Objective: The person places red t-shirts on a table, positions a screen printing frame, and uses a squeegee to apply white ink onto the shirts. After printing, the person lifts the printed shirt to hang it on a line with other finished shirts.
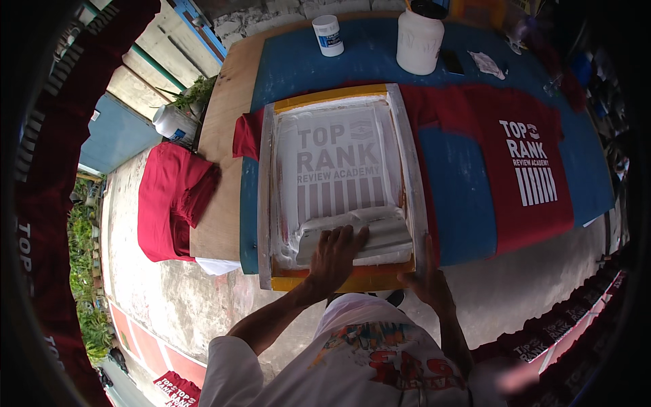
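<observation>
My left hand [338,252] is closed over the grey squeegee [386,234], which lies crosswise at the near end of a screen printing frame [415,163]. White ink is piled along the squeegee's far side. My right hand [428,278] grips the frame's near right corner, with some fingers hidden by its edge. Pale lettering and a row of vertical bars show through the white mesh [339,146]. Beneath the frame, a dark red shirt [247,134] sticks out at the left and right.
A printed red shirt [532,169] lies at the table's right. At the back stand a white jar [419,44] and a smaller white tub [328,35]. Red cloth [169,203] hangs over the wooden left edge. Printed red shirts [556,339] hang at lower right.
</observation>
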`<action>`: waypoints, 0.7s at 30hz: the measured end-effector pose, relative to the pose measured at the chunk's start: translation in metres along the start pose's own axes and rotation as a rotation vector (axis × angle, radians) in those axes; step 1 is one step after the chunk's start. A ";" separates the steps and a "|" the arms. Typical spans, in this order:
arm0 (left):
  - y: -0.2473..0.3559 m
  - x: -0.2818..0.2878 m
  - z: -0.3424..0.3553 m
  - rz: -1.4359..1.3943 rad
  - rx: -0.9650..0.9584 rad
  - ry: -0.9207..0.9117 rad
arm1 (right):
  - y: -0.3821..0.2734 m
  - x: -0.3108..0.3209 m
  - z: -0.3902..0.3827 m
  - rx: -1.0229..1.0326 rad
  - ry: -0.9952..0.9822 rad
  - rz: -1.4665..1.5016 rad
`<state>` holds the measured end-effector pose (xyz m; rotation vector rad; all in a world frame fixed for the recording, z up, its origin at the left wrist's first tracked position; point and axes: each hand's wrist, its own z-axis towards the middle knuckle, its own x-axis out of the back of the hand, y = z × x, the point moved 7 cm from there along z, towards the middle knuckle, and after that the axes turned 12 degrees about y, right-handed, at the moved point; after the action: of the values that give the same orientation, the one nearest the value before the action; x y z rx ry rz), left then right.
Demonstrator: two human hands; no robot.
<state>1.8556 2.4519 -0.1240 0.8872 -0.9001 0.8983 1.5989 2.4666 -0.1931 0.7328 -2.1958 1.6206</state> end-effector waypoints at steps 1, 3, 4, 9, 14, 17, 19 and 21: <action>-0.014 -0.005 0.016 0.024 -0.002 0.010 | -0.001 0.000 0.000 -0.011 -0.007 0.000; -0.046 -0.011 0.055 0.037 -0.024 0.107 | -0.004 0.001 -0.001 0.013 -0.001 0.011; -0.066 -0.017 0.077 0.063 -0.042 0.112 | -0.004 0.001 0.000 0.007 -0.002 0.017; -0.161 -0.038 0.183 0.134 -0.068 0.148 | -0.007 0.002 0.001 0.084 0.051 0.002; -0.213 -0.040 0.242 0.079 0.019 -0.073 | 0.000 0.000 0.001 0.044 0.047 -0.090; -0.221 -0.020 0.243 0.024 -0.003 -0.115 | -0.002 0.000 0.002 0.057 0.064 -0.077; -0.231 -0.011 0.243 0.033 0.019 -0.130 | -0.004 0.000 0.002 0.070 0.075 -0.086; -0.238 -0.006 0.246 0.038 -0.011 -0.057 | -0.005 0.000 0.002 0.071 0.069 -0.108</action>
<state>2.0062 2.1447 -0.1014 0.8923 -0.9736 0.9039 1.6019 2.4637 -0.1899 0.7881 -2.0245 1.6516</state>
